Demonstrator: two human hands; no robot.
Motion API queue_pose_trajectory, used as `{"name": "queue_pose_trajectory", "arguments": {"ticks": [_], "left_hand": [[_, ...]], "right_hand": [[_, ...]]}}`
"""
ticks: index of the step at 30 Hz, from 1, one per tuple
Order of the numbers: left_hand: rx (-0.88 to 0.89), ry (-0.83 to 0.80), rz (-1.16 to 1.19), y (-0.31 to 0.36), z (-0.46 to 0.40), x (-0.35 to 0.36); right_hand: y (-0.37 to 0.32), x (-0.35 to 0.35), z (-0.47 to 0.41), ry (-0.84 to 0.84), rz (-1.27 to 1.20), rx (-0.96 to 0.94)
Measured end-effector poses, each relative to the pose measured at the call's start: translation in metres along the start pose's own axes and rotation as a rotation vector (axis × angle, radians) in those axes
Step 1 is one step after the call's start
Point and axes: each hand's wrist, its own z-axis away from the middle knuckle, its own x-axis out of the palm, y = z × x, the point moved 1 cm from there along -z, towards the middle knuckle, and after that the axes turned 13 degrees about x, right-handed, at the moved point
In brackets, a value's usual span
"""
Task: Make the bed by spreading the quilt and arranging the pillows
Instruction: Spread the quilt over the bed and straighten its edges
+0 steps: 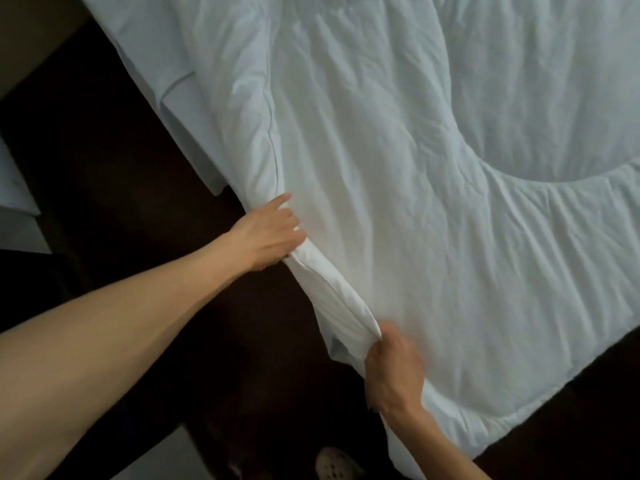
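Note:
A white, wrinkled quilt (398, 150) covers most of the bed and fills the upper right of the view. My left hand (268, 237) grips the quilt's near side edge, fingers curled over the fold. My right hand (393, 372) pinches the same edge lower down, close to the quilt's corner, bunching the fabric. Between my hands the edge is lifted and folded over. A curved stitched seam runs across the quilt at the right. No pillows are in view.
A white bed sheet (162, 81) hangs down the bed's side at the upper left. Dark floor (121, 185) runs beside the bed. A light-coloured shoe (334, 464) shows at the bottom. A pale object (17, 202) sits at the left edge.

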Motion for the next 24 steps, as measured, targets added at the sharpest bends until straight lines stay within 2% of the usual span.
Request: {"name": "queue_pose_trajectory", "arguments": {"ticks": [3, 7, 10, 11, 13, 16, 18, 21, 24], "left_hand": [[0.079, 0.155, 0.082, -0.006, 0.027, 0.017], [0.035, 0.104, 0.155, -0.01, 0.05, 0.038], [-0.046, 0.195, 0.24, 0.005, 0.051, 0.04], [-0.078, 0.226, 0.279, 0.012, 0.058, 0.047], [-0.047, 0.25, 0.34, 0.037, 0.063, 0.059], [0.079, 0.133, 0.36, 0.063, 0.077, 0.076], [0.156, 0.132, 0.339, 0.061, 0.08, 0.085], [0.284, 0.059, 0.315, 0.033, 0.094, 0.112], [0.311, 0.128, 0.31, -0.008, 0.108, 0.125]], "right_hand": [[-0.007, -0.009, 0.006, 0.121, -0.021, -0.093], [-0.018, -0.011, 0.019, 0.245, -0.028, -0.221], [-0.009, 0.001, 0.037, 0.243, 0.061, -0.313], [-0.004, 0.014, 0.047, 0.194, 0.093, -0.351], [0.013, 0.034, 0.065, -0.047, 0.195, -0.322], [0.006, 0.039, 0.065, -0.392, 0.323, -0.208], [-0.008, 0.025, 0.06, -0.351, 0.233, -0.087], [-0.029, 0.043, 0.059, -0.384, 0.329, 0.053], [-0.053, 0.059, 0.064, -0.366, 0.408, 0.135]]}}
